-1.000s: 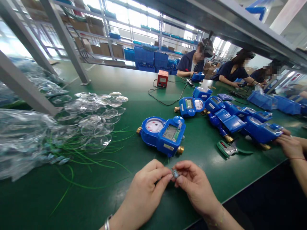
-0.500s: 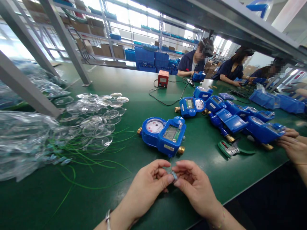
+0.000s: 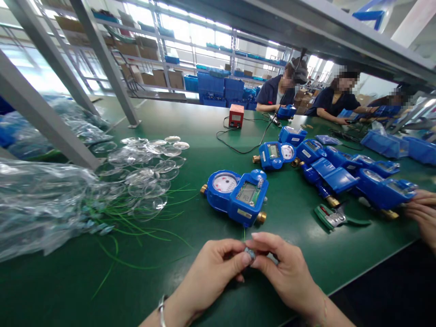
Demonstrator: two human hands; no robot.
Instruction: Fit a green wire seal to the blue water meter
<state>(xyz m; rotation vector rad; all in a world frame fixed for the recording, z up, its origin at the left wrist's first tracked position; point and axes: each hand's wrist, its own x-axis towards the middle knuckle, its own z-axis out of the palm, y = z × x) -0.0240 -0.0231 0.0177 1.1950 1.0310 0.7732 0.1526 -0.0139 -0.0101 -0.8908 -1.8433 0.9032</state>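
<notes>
Pinching a tiny grey-and-blue seal piece (image 3: 250,252) between you, both hands meet just in front of the big blue plastic water meter with the white dial and brass end fittings (image 3: 238,195). Your left hand (image 3: 213,272) has thumb and forefinger closed on the piece from one side, and your right hand (image 3: 284,270) nips it from the other, fingertips pressed together. A thin green wire (image 3: 244,233) runs up from the piece toward the meter's near edge.

Watch it: that piece is small and almost buried under your fingertips, so, as I judge it, a slip of either pinch could drop it onto the dark green table mat (image 3: 51,281), where the loose green wire strands (image 3: 146,227) left of the meter would make it hard to spot. Tug too hard and the wire may kink or pull free.

Right of the meter, green-handled pliers (image 3: 335,219) lie beside a row of more blue meters (image 3: 340,170), where a co-worker's hands (image 3: 424,211) rest.

Against half a second ago, your hands sit a touch lower and closer together, and the piece is more hidden; the meter has not moved on the mat.
</notes>
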